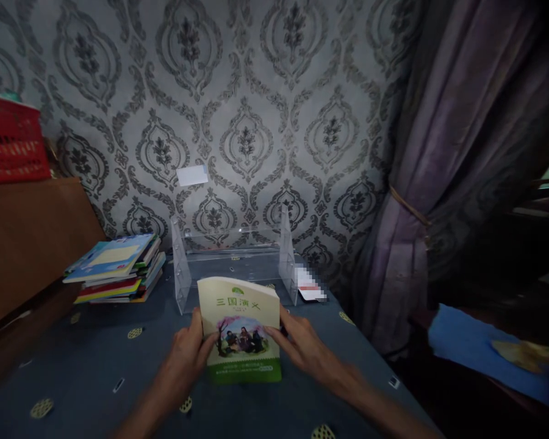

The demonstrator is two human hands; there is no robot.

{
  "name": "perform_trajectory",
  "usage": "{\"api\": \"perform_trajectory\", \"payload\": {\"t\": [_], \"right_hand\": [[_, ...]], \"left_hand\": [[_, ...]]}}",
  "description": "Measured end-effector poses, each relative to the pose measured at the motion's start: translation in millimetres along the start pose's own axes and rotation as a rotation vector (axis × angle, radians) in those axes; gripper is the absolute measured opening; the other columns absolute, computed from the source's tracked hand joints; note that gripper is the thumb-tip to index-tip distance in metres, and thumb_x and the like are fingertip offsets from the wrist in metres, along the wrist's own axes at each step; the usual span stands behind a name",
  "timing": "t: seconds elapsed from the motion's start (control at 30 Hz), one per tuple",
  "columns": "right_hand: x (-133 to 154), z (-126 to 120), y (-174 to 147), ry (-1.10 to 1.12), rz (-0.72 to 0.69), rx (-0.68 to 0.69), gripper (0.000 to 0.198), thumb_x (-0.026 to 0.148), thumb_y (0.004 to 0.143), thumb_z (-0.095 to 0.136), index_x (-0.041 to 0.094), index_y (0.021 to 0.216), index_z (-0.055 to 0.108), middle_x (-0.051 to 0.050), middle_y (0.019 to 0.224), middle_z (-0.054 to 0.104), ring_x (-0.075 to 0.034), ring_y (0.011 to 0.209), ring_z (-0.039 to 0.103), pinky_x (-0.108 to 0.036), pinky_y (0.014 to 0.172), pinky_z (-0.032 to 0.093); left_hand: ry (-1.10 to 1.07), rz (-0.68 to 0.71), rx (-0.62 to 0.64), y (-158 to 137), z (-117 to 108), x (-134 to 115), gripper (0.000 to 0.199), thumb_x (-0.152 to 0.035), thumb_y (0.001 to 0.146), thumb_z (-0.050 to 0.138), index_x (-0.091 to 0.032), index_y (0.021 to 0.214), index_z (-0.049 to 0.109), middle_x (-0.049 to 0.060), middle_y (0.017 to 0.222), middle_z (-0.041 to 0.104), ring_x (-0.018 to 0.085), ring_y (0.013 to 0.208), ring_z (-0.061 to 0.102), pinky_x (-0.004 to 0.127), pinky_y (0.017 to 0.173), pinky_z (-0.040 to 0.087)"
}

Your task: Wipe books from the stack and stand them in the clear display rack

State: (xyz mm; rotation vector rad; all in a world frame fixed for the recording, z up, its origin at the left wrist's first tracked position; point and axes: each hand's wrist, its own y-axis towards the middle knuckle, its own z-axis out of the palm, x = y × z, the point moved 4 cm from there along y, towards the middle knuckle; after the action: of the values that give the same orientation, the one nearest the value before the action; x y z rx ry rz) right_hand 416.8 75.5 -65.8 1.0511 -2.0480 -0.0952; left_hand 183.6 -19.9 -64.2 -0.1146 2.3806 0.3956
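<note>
A paperback book (242,317) with a cream cover, a green bottom band and a painted scene of figures under a pink tree stands upright in front of me. My left hand (187,344) is closed on its left edge, thumb on the cover. On the opposite edge, my right hand (299,338) grips it the same way, its thumb on the front. Fingers behind the book are hidden. Just beyond it stands a clear acrylic rack (182,268) with tall side panels, partly covered by the book.
At the left lies a stack of books (119,262), beside a brown wooden cabinet (32,225) carrying a red basket (13,140). A white card-like item (308,285) lies right of the rack. A tied purple curtain (407,244) hangs past the right edge of the dark blue tablecloth (91,360).
</note>
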Motion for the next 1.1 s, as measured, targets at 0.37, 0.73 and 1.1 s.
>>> {"api": "perform_trajectory", "payload": {"t": [0.37, 0.73, 1.1], "right_hand": [[9, -8, 19, 0.083, -0.042, 0.063, 0.037, 0.038, 0.099, 0.045, 0.02, 0.129, 0.056, -0.006, 0.084, 0.073, -0.022, 0.069, 0.067, -0.031, 0.064, 0.052], [-20, -32, 75, -0.028, -0.08, -0.079, 0.041, 0.052, 0.098, 0.043, 0.02, 0.115, 0.062, -0.009, 0.091, 0.073, -0.024, 0.08, 0.067, -0.034, 0.07, 0.054], [-22, -78, 106, -0.12, -0.122, -0.159, 0.041, 0.057, 0.096, 0.049, 0.019, 0.098, 0.063, -0.006, 0.078, 0.07, -0.02, 0.066, 0.064, -0.03, 0.061, 0.05]], "left_hand": [[-0.087, 0.012, 0.063, 11, -4, -7, 0.028, -0.042, 0.092, 0.048, -0.022, 0.111, 0.053, 0.005, 0.085, 0.072, 0.026, 0.081, 0.068, 0.031, 0.068, 0.044], [0.023, 0.121, -0.07, 81, -5, -9, 0.02, -0.033, 0.094, 0.049, -0.022, 0.111, 0.052, 0.007, 0.086, 0.072, 0.026, 0.081, 0.07, 0.029, 0.066, 0.045], [0.048, 0.225, -0.125, 117, -26, -43, 0.013, -0.033, 0.095, 0.049, -0.023, 0.102, 0.049, 0.006, 0.087, 0.071, 0.025, 0.08, 0.07, 0.029, 0.065, 0.044]]}}
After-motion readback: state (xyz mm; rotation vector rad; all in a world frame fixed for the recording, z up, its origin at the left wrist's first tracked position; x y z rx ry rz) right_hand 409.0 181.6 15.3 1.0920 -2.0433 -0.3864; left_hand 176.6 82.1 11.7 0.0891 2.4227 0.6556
